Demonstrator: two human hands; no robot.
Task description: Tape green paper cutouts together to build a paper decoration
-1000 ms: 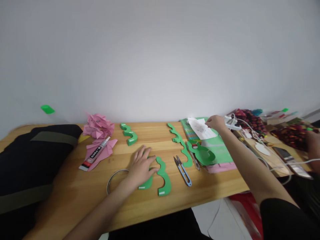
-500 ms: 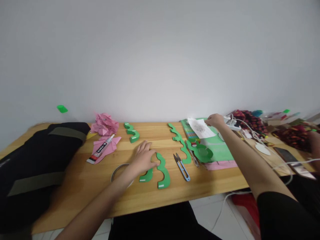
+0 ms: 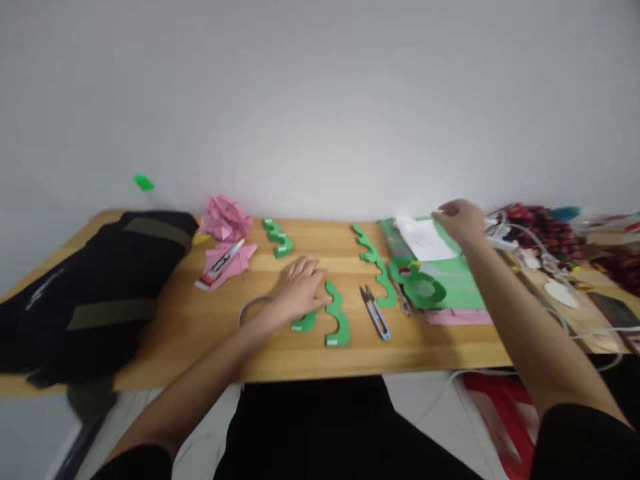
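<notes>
My left hand [image 3: 299, 291] lies spread over a green wavy piece [image 3: 306, 323], hiding most of it. Just right of its fingertips is a second wavy green piece [image 3: 338, 317] with a white label. At the back right my right hand [image 3: 460, 219] is pinched above a white paper [image 3: 427, 241]; whether something small is between its fingertips is too blurred to tell. Blue-handled thread snips [image 3: 376, 313] lie between the green pieces. A joined green strip [image 3: 383, 273] runs behind them, beside round green pieces [image 3: 424, 291].
Crumpled pink paper [image 3: 225, 217] and a glue tube [image 3: 220, 264] lie at the left, near a black bag [image 3: 105, 287]. A green wavy piece [image 3: 279, 240] sits at the back. White cables [image 3: 530, 233] and a phone [image 3: 613, 310] are at the right.
The view has shifted, so the table's things appear higher and mostly farther right. My left hand stays over the green piece; my right hand has lifted slightly from the white paper's edge.
</notes>
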